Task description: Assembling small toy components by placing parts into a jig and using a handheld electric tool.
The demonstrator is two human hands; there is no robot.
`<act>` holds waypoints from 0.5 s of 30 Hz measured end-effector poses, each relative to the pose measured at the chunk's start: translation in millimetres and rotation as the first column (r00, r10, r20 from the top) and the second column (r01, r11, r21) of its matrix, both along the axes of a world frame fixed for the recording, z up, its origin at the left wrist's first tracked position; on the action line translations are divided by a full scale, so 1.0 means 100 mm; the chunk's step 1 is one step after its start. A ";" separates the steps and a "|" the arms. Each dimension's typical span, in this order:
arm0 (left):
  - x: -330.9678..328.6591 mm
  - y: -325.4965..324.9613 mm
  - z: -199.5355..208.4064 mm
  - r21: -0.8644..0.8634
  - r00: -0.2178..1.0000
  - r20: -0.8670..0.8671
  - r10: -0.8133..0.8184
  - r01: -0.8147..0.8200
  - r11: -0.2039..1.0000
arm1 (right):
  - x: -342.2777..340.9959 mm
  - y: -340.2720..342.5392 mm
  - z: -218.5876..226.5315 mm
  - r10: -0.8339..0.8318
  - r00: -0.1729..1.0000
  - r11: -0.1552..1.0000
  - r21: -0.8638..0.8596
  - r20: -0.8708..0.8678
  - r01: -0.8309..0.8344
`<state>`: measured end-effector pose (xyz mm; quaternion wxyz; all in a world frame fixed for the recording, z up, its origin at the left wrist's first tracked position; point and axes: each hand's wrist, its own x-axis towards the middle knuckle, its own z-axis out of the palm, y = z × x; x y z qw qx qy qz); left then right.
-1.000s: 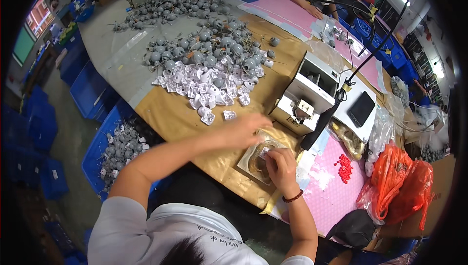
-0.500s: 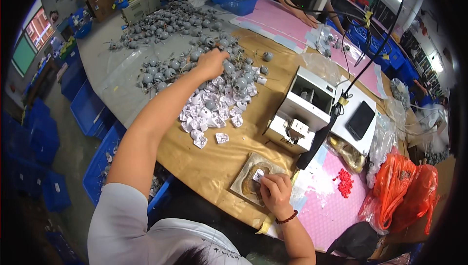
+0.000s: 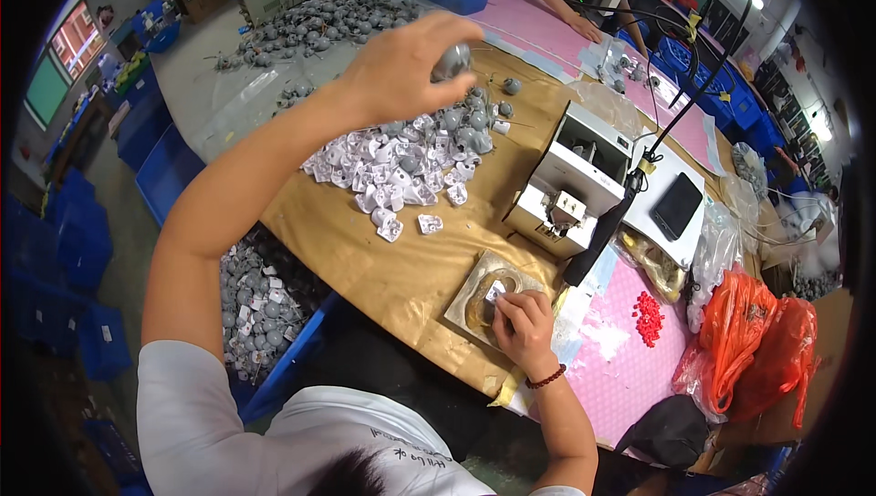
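My left hand [image 3: 397, 67] is raised over the work table, thumb and fingers closed round a grey ball-shaped part [image 3: 453, 62]. Below it spreads a pile of white plastic pieces [image 3: 388, 181], with more grey balls [image 3: 470, 117] at its far side. At the near edge, my right hand [image 3: 526, 324] pinches a small white plastic piece [image 3: 495, 292] against a square block [image 3: 467, 302] with a rounded hollow. The fingers partly cover that piece. A red bead bracelet circles my right wrist.
A white machine [image 3: 575, 177] stands right of the pile, near a black phone [image 3: 677, 206]. Red bits [image 3: 648, 319] lie on pink sheeting beside red plastic bags [image 3: 741, 336]. A blue bin [image 3: 301, 350] of parts stands below the table edge. Another person works across the table.
My left hand has risen out of the grey pile and now carries a grey ball-shaped part. The right hand stays at the block with the white piece. The view has shifted slightly.
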<state>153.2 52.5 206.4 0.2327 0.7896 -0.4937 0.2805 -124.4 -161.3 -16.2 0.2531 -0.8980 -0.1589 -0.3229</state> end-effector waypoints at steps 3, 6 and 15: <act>-0.41 0.24 -0.07 0.025 0.981 -0.167 -0.101 0.107 0.994 | -0.03 0.06 0.02 -0.034 0.999 0.999 -0.037 0.011 0.034; -0.85 0.44 -0.21 0.059 0.940 -0.279 -0.193 0.218 0.974 | -0.09 0.07 0.02 -0.085 0.996 0.995 -0.046 -0.009 0.084; -1.74 0.89 -0.71 -0.027 0.664 -0.661 -0.349 0.443 0.896 | -0.06 0.17 0.11 -0.164 0.983 0.982 -0.107 -0.082 0.155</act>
